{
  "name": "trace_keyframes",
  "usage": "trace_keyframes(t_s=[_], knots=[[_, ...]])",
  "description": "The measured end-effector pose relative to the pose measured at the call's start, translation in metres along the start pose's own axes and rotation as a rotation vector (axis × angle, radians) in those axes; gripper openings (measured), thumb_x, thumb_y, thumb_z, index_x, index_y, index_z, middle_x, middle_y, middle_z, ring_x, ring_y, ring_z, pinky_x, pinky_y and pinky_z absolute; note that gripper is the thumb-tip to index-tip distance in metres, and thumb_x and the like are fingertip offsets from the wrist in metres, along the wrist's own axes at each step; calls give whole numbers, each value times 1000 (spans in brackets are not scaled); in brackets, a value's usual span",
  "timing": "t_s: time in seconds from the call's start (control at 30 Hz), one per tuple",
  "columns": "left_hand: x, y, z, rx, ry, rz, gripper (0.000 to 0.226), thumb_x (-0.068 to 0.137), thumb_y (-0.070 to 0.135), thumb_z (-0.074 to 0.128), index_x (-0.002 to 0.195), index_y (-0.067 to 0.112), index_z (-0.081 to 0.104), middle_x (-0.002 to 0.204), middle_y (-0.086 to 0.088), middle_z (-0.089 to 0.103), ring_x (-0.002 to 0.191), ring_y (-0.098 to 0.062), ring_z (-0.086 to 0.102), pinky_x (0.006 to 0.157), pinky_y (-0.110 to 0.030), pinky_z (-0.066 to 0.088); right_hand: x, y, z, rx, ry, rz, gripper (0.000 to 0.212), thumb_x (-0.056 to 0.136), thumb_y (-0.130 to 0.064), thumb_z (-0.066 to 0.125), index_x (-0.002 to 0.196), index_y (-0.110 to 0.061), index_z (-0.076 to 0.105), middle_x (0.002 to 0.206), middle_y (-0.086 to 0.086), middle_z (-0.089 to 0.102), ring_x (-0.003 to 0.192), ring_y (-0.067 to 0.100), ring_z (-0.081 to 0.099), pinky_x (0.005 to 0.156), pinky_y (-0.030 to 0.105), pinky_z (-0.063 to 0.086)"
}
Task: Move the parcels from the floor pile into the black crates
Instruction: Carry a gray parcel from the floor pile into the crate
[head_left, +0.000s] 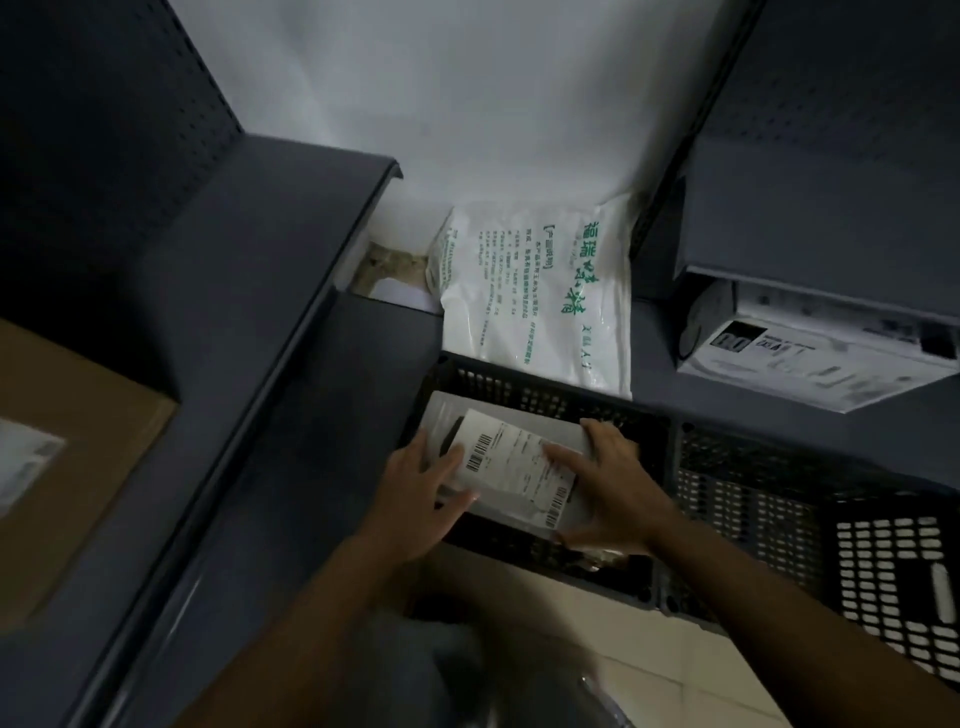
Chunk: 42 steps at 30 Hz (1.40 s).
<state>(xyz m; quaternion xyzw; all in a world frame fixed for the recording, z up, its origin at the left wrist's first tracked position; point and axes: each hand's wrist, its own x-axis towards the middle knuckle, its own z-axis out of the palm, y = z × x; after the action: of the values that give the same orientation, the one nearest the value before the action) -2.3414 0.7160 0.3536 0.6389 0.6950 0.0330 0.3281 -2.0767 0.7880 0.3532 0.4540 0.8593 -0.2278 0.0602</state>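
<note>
A white plastic bag (535, 291) with green print is leaning against the pale far wall (467, 88). A brown cardboard box (67, 457) is sitting on the grey shelf (249, 291) at left. A white printed carton (810, 358) is resting under the right shelving (831, 156).

The scene is dim and grainy; the brightest area is the white wall (467, 93) at top. The shelves (234, 322) lie in deep shadow, straight edges bow near the borders, and the bottom foreground is blurred.
</note>
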Motion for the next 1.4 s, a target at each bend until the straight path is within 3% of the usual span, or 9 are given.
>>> trace_keyframes(t_s=[0.17,0.33,0.43,0.53,0.73,0.87,0.97,1.2,1.4], knots=[[58,-55,88,-28,-99,-60,68,92,55,48,150,37,17,160,1,-6,142,-32,2,117,-48,19,43,46,113,-6,-20,-24,104,67,-64,73,150,-40,13,155,11,0,143,28,1,107,25,0],[102,-120,132,-184,-169,-159,68,89,48,60,147,45,24,161,0,5,147,-26,7,119,-46,13,72,70,212,62,-53,-6,106,64,-66,73,149,-43,14,156,9,-2,143,27,-3,118,37,8],[115,-141,150,-240,-238,-159,70,87,42,65,147,35,29,156,5,22,141,-15,25,115,-31,22,85,73,243,82,-58,-42,106,64,-65,73,150,-41,15,154,6,-1,143,27,-1,119,34,6],[118,-149,163,-230,-236,-137,68,88,38,65,147,31,32,142,17,30,133,-8,33,107,-20,25,91,74,256,91,-45,-78,106,65,-59,75,151,-37,18,153,5,0,142,24,-3,113,26,-1],[123,-155,180,-103,-239,-151,82,80,53,62,150,36,22,155,3,27,142,-20,26,117,-43,22,103,77,276,30,-110,-56,103,70,-59,71,151,-40,11,154,6,-5,143,30,-3,121,40,7],[140,-160,192,-165,-268,-215,69,86,42,58,147,41,26,150,4,39,134,-19,39,113,-41,32,113,80,288,-1,-137,-68,100,75,-63,65,150,-43,4,156,7,-14,144,31,-8,118,37,0],[157,-168,199,-172,-254,-262,76,91,39,57,151,40,10,154,-2,31,138,-24,33,113,-38,30,117,82,289,-30,-145,-100,100,76,-63,64,151,-44,1,155,7,-15,144,29,-10,111,31,-4],[177,-167,191,-172,-222,-271,84,89,51,57,152,32,5,158,-4,22,142,-25,26,115,-36,26,126,98,277,90,-237,-42,102,69,-59,71,148,-51,8,155,2,1,142,28,5,119,40,13],[178,-163,198,-11,-244,-321,93,87,65,48,153,27,-5,158,-15,13,143,-36,15,114,-43,21,142,101,290,144,-219,-52,98,69,-58,72,147,-51,14,149,0,12,138,25,13,116,32,16]])
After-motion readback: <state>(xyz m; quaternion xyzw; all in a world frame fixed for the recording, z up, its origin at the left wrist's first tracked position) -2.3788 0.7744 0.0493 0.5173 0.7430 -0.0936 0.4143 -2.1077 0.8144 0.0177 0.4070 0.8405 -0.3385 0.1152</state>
